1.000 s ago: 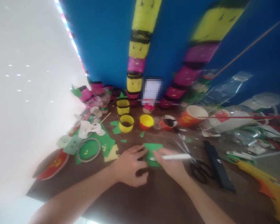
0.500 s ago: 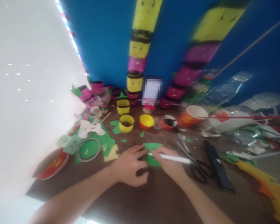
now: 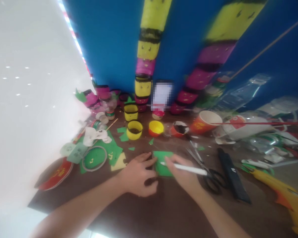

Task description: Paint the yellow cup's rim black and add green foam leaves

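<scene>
A small green sheet of paper (image 3: 161, 169) lies flat on the dark brown table (image 3: 129, 215) in front of me. My left hand (image 3: 140, 175) rests at its left edge, fingers spread, the fingertips touching the paper's side. In my right hand (image 3: 182, 170) is a white pen (image 3: 192, 169), pinched between thumb and fingers. Its tip points left and sits over the middle of the green paper. Whether the pen has left a mark cannot be made out. Black-handled scissors (image 3: 215, 180) lie just right of my right hand, blades pointing away from me.
A black case-like strip (image 3: 234, 177) and a yellow glue gun (image 3: 275, 186) lie at right. Beyond the hands stand a yellow cup (image 3: 134, 130), a yellow-lined cup (image 3: 156, 128) and a red paper cup (image 3: 205, 122). At left are a tape ring (image 3: 94, 158) and a red bowl (image 3: 57, 175).
My right hand and the pen have shifted slightly to the right, so the tip has moved from the paper's left edge toward its middle. My left hand stays put.
</scene>
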Tool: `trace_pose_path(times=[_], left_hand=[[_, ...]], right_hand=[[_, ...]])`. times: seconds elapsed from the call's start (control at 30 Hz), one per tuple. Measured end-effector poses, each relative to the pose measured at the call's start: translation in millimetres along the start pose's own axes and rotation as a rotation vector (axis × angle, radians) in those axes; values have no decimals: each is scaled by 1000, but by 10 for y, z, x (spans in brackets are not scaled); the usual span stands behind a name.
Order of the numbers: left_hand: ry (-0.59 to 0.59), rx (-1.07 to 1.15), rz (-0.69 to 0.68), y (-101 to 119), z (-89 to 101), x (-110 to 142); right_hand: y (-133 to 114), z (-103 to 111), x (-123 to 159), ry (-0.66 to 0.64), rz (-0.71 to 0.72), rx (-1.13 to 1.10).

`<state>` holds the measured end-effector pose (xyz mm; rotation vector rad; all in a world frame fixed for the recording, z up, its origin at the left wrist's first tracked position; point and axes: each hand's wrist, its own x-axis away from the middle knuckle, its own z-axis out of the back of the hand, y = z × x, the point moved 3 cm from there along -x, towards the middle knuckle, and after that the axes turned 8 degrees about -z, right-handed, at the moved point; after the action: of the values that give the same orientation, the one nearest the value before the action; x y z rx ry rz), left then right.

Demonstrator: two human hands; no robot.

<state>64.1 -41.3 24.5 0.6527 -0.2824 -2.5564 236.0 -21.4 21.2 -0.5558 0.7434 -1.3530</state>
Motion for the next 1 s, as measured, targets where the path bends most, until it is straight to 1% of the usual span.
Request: trace_pose_path(times=[0.2,0.37,0.63,1.0], left_hand=[[-2,10,15,1,2,0],[2,20,20,-5,0,3],[-11,15,23,-4,5,4],[48,17,9,3,10,6]], right_hand=[[14,36,-7,32,25,5],[8,68,-9,56,15,0],[43,62,-27,76,-34,9],[127,39,-74,119,-102,21]])
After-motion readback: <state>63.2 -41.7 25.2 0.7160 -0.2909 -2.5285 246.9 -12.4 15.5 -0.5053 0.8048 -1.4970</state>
